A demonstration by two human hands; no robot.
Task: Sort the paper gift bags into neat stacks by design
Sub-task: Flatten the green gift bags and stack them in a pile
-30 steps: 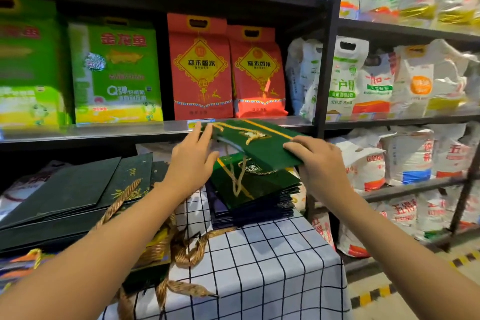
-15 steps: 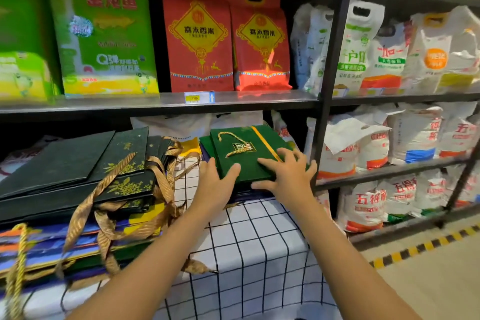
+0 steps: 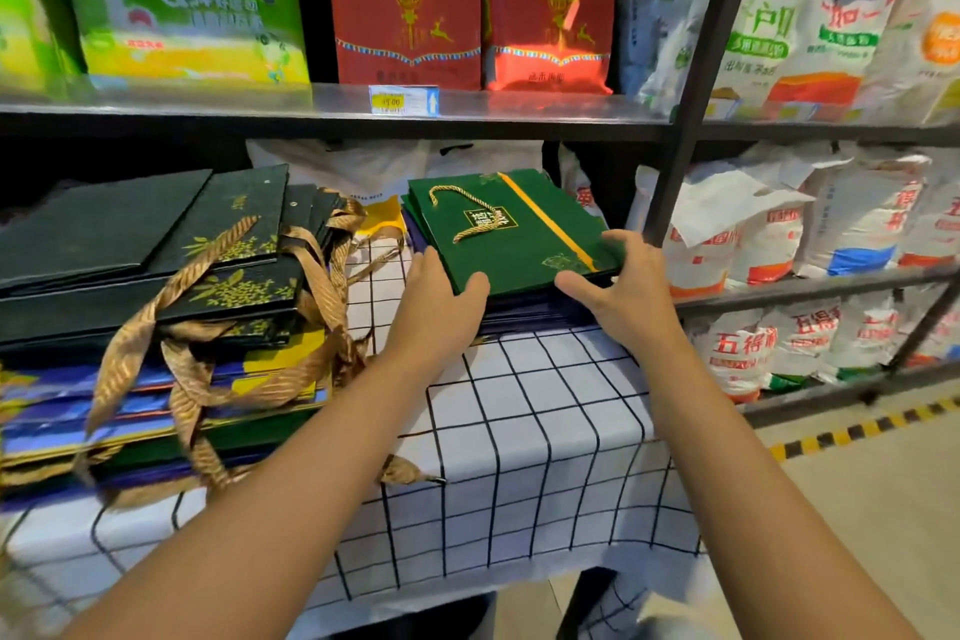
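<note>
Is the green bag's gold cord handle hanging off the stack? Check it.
No, the gold cord handle lies flat on the green bag.

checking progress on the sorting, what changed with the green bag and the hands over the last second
The green bag, held up in the air by both hands a second ago, has come down flat onto the right stack. The left hand and right hand have let go of it and now rest spread at its near edge and corner. The dark pile with gold ribbons on the left stayed put.
</note>
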